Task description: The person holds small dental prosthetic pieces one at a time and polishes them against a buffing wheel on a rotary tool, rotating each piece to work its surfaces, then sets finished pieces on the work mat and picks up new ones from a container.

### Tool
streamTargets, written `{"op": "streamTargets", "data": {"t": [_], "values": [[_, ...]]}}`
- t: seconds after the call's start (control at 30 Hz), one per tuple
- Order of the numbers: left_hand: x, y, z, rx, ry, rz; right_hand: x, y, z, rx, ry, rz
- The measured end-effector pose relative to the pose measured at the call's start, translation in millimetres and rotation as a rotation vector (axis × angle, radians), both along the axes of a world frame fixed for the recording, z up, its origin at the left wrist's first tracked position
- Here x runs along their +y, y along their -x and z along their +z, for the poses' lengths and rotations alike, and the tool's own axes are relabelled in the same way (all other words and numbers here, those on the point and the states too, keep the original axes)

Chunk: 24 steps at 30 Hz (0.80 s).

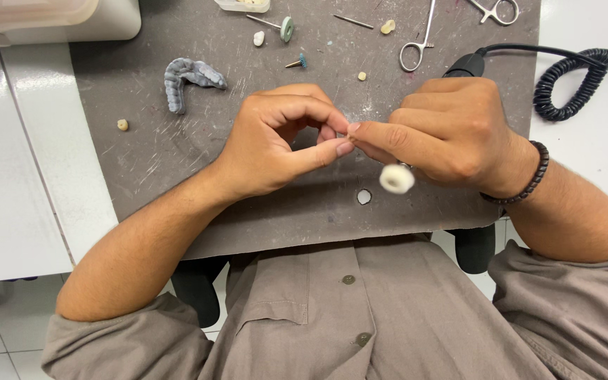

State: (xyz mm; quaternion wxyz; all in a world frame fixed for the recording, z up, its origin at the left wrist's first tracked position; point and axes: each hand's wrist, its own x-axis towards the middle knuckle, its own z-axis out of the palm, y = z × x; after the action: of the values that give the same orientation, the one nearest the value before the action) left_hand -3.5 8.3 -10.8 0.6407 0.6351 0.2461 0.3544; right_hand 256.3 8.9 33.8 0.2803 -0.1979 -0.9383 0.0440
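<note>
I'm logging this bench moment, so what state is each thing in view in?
left hand: fingertips pinched on something too small to identify
right hand: closed around the handpiece
handpiece: held, corded, white buffing wheel at its tip
grey dental cast: lying untouched on the mat
scissors: lying shut
coiled cord: slack

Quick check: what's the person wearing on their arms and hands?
Both hands are bare, no gloves. The right hand has a dark beaded bracelet at the wrist; the left hand wears nothing. Grey-brown shirt sleeves are rolled up past the elbows.
</note>
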Motion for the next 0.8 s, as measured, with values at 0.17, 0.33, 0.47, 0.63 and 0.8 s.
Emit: {"op": "streamTargets", "data": {"t": [0.17,0.33,0.47,0.63,0.8], "values": [[-1.0,-0.8,2.2,0.007,-0.025,0.016,-0.5,1.6,1.3,-0.02,-0.053,0.009],[1.3,-2.2,7.2,0.139,-0.098,0.039,1.7,6.4,7.2,0.006,-0.036,0.016],[2.4,-0.8,11.1,0.144,-0.139,-0.004,3.4,6.4,13.0,-0.004,0.001,-0.068],[1.5,-2.0,11.9,0.121,-0.106,-0.119,5.0,5.7,9.1,-0.08,0.051,-0.152],[0.1,-3.2,10.4,0.074,-0.135,-0.176,1.4,7.1,-1.9,-0.161,0.063,-0.143]]}}
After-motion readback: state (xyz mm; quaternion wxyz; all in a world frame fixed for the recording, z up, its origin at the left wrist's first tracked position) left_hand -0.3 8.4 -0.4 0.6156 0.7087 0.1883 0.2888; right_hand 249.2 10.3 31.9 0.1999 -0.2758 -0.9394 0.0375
